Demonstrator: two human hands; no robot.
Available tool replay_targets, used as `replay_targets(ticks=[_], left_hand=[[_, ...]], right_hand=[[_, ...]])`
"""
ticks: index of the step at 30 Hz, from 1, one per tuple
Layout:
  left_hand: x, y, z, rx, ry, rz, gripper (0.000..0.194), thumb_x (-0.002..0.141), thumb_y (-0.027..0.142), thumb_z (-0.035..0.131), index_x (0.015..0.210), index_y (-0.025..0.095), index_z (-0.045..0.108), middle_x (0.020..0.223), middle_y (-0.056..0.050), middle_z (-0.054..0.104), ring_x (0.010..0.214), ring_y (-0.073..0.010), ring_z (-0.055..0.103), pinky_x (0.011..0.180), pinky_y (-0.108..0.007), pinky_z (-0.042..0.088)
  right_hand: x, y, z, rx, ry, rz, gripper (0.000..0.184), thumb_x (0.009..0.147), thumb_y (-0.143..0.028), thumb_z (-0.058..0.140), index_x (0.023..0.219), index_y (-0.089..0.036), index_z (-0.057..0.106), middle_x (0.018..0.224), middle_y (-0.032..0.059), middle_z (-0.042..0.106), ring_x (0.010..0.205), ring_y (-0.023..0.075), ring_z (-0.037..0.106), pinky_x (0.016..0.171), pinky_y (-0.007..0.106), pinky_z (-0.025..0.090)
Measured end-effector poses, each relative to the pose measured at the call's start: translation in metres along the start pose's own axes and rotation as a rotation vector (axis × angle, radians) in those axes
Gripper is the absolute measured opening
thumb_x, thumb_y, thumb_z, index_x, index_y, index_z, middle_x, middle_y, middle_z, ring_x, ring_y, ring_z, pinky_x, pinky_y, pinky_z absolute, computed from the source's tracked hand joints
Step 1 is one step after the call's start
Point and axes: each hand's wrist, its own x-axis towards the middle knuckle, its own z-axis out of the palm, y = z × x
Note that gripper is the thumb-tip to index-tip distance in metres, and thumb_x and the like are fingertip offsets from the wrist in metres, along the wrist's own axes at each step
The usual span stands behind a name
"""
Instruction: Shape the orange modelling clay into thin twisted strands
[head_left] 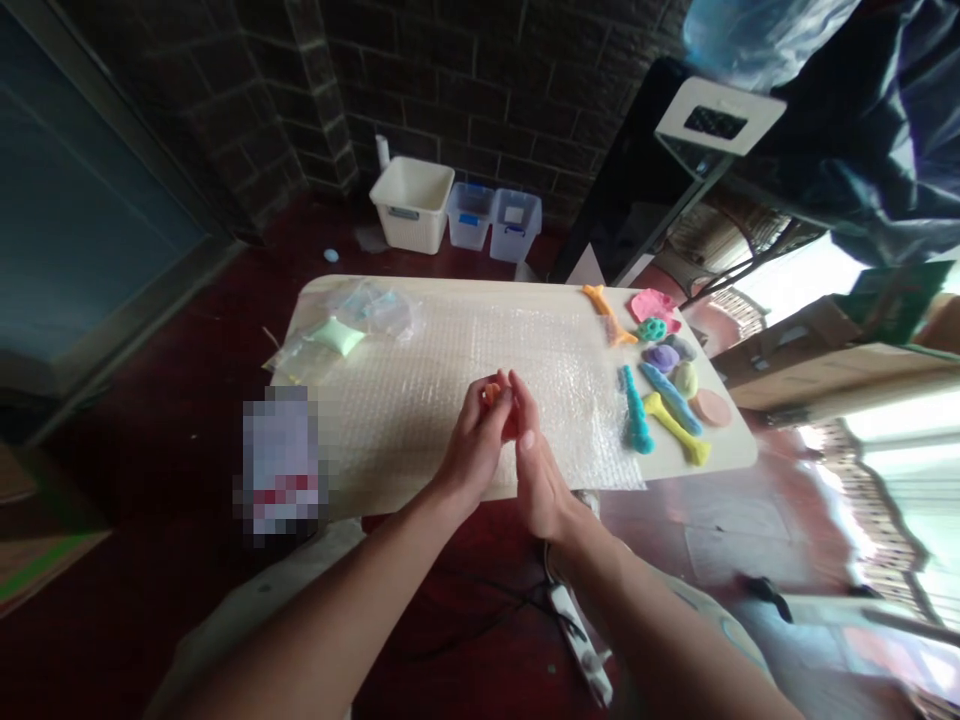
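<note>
At the left of the frame, the table's [724,455] rounded end is bounding your working space, with a clear plastic bag [384,308] and a pale green packet [337,336] lying by the upper-left corner. Going right, a sheet of bubble wrap [555,350] is lying flat across the middle, giving you a broad, low stretch beyond your fingertips.

In the centre, you are working close to the front edge, your forearms coming in from below. Your left hand [480,430] is curling around an orange lump [491,393], while your right hand [531,465] is facing it, fingers together and nearly straight; whether its palm is touching the lump, you cannot tell. The lump is looking small and bright, only a bit showing between the fingers, its full shape being hidden.

Farther right, a wide gap is separating your right hand from a teal spiky stick [636,410]. Beyond it, a yellow bone shape [679,430] and a blue bar [671,398] are slanting, and a peach disc [710,407] is sitting near the right edge.
</note>
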Motion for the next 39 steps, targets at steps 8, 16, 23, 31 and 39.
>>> replay_targets(ticks=[8, 16, 23, 31, 39], left_hand=[[0.032, 0.028, -0.009, -0.372, 0.151, -0.400, 0.021, 0.090, 0.027, 0.048, 0.083, 0.014, 0.062, 0.073, -0.007, 0.066, 0.068, -0.0197, 0.068, 0.069, -0.035, 0.056], [0.026, 0.037, -0.008, -0.347, 0.052, -0.457, 0.050, 0.100, 0.056, 0.044, 0.065, 0.020, 0.046, 0.050, 0.005, 0.040, 0.037, -0.0085, 0.039, 0.036, -0.020, 0.027], [0.021, 0.043, 0.001, -0.309, -0.007, -0.465, 0.057, 0.104, 0.057, 0.037, 0.060, 0.020, 0.041, 0.041, 0.008, 0.030, 0.027, -0.0061, 0.024, 0.030, -0.019, 0.013], [0.019, 0.043, -0.002, -0.312, -0.090, -0.457, 0.062, 0.101, 0.063, 0.038, 0.056, 0.020, 0.044, 0.039, 0.006, 0.033, 0.027, -0.0080, 0.029, 0.031, -0.021, 0.022], [0.016, 0.020, 0.005, -0.323, -0.094, -0.299, 0.066, 0.102, 0.066, 0.035, 0.093, 0.015, 0.077, 0.104, -0.014, 0.078, 0.108, -0.0265, 0.070, 0.094, -0.036, 0.054]], right_hand=[[0.033, 0.003, -0.028, -0.071, 0.403, -0.024, 0.042, 0.105, -0.050, 0.042, 0.139, -0.030, 0.055, 0.141, 0.0106, 0.061, 0.130, 0.0320, 0.057, 0.107, 0.056, 0.044], [0.030, -0.005, -0.026, 0.012, 0.325, 0.034, 0.034, 0.105, -0.045, 0.044, 0.127, -0.027, 0.062, 0.132, 0.0102, 0.064, 0.110, 0.0272, 0.065, 0.083, 0.042, 0.052], [0.027, -0.009, -0.026, 0.036, 0.303, 0.070, 0.034, 0.106, -0.046, 0.043, 0.121, -0.025, 0.066, 0.127, 0.0098, 0.066, 0.102, 0.0254, 0.067, 0.078, 0.041, 0.051], [0.029, -0.008, -0.023, 0.026, 0.273, 0.107, 0.036, 0.106, -0.048, 0.043, 0.115, -0.024, 0.069, 0.124, 0.0097, 0.068, 0.098, 0.0250, 0.067, 0.078, 0.041, 0.051], [0.034, 0.000, -0.016, 0.002, 0.422, 0.102, 0.042, 0.105, -0.051, 0.041, 0.133, -0.027, 0.061, 0.144, 0.0102, 0.061, 0.138, 0.0304, 0.053, 0.117, 0.057, 0.037]])
